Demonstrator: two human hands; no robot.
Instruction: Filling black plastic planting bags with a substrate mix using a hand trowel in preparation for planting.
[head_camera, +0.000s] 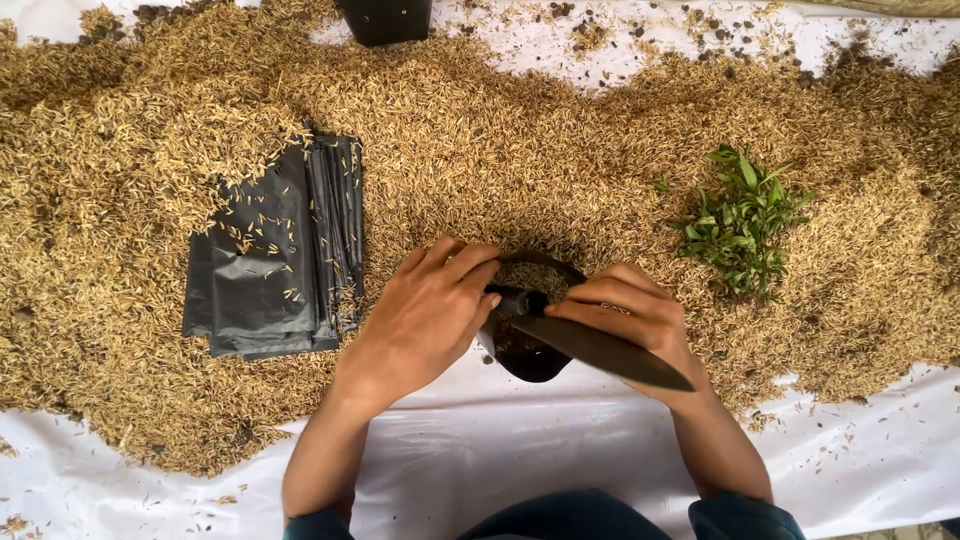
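Note:
A small black plastic bag (533, 362) stands open in front of me, filled with rice husk (530, 278). My left hand (425, 318) grips its left rim, fingers curled over the edge. My right hand (630, 310) pinches the right rim and a flat black flap (610, 352) that stretches out to the lower right. Both hands rest at the near edge of a wide heap of golden husk (480, 150).
A stack of flat black plastic bags (270, 260), dusted with husk, lies to the left. A bundle of small green seedlings (742, 222) lies on the husk to the right. Another black bag (385, 20) stands at the top edge. White sheeting (520, 440) covers the ground.

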